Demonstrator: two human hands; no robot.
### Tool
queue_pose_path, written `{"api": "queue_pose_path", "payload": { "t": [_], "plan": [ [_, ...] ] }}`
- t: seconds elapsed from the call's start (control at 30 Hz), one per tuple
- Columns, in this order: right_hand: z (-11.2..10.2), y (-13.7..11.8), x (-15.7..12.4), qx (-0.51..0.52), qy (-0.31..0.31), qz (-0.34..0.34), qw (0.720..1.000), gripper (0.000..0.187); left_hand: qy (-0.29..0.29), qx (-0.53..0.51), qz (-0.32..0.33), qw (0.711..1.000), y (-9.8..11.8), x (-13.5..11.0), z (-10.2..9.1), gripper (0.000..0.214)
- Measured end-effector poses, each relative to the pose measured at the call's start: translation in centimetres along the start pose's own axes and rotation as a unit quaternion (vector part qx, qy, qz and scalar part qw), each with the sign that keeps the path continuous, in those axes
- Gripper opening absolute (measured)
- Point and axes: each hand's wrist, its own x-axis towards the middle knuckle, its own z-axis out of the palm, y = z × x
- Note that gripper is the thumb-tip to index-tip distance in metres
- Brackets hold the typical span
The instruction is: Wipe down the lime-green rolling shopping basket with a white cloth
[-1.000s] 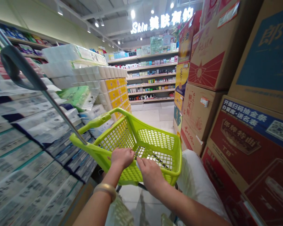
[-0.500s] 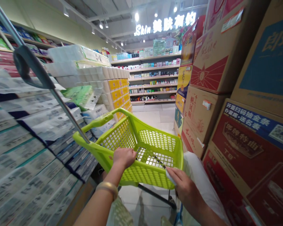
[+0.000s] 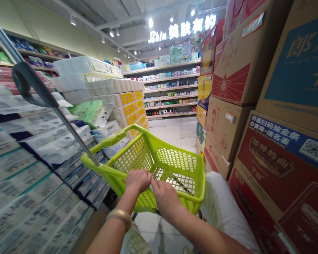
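Observation:
A lime-green plastic shopping cart basket (image 3: 175,151) with grid-like walls stands in front of me, its inside bare. My left hand (image 3: 138,180) is closed over the near side rim, a gold bangle on its wrist. Right beside it, touching or nearly touching, my right hand (image 3: 165,197) is closed on the same rim. A small bit of white cloth or tissue (image 3: 151,187) shows under its fingertips. The cart's green handle (image 3: 111,139) is at the left, and a metal pole with a dark grey hook (image 3: 33,86) rises from that end.
Stacked tissue packs (image 3: 42,173) rise close on the left, with yellow-faced packs (image 3: 134,109) further on. Tall cardboard boxes (image 3: 275,151) line the right side. Tiled floor (image 3: 169,132) leads to shelves of small products (image 3: 172,84). My white-clad knee (image 3: 219,197) is beside the cart.
My right hand has slid left along the near rim, from the right corner to beside my left hand, carrying the white cloth or tissue. My left hand stays on the rim.

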Motion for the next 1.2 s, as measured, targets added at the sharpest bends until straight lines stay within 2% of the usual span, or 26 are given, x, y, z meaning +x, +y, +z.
{"api": "queue_pose_path", "payload": {
  "t": [0.07, 0.13, 0.27, 0.4, 0.53, 0.67, 0.97, 1.07, 1.2],
  "plan": [
    [-0.1, -0.3, 0.3, 0.007, -0.003, -0.003, 1.000, 0.045, -0.001, 0.001, -0.003, 1.000, -0.2, 0.0, 0.1, 0.043],
    [-0.1, 0.5, -0.7, 0.013, 0.013, -0.012, 1.000, 0.047, -0.003, -0.001, -0.005, 1.000, -0.3, 0.0, 0.1, 0.043],
    [-0.5, 4.2, -5.0, 0.016, 0.072, -0.038, 0.997, 0.050, -0.003, -0.007, -0.008, 1.000, -0.3, -0.1, 0.0, 0.043],
    [-1.0, 7.8, -9.2, 0.024, 0.129, -0.035, 0.991, 0.051, 0.000, -0.012, -0.006, 1.000, -0.2, -0.1, 0.0, 0.045],
    [-1.1, 9.1, -11.1, 0.033, 0.192, -0.039, 0.980, 0.054, -0.004, -0.010, -0.006, 1.000, -0.1, -0.2, -0.1, 0.044],
    [-0.5, 7.8, -9.9, 0.011, 0.180, -0.021, 0.983, 0.053, -0.007, -0.007, -0.006, 1.000, 0.0, -0.3, -0.4, 0.044],
    [-0.5, 0.2, -0.4, 0.007, -0.015, 0.001, 1.000, 0.046, -0.013, 0.000, -0.004, 1.000, 0.0, -0.3, -0.4, 0.043],
    [-0.6, 0.1, -0.4, 0.018, -0.016, -0.013, 1.000, 0.048, -0.017, -0.001, -0.008, 1.000, -0.1, -0.3, -0.5, 0.043],
    [-0.6, 3.2, -3.9, 0.026, 0.044, -0.033, 0.998, 0.050, -0.021, -0.005, -0.010, 1.000, -0.2, -0.3, -0.7, 0.045]
  ]
}}
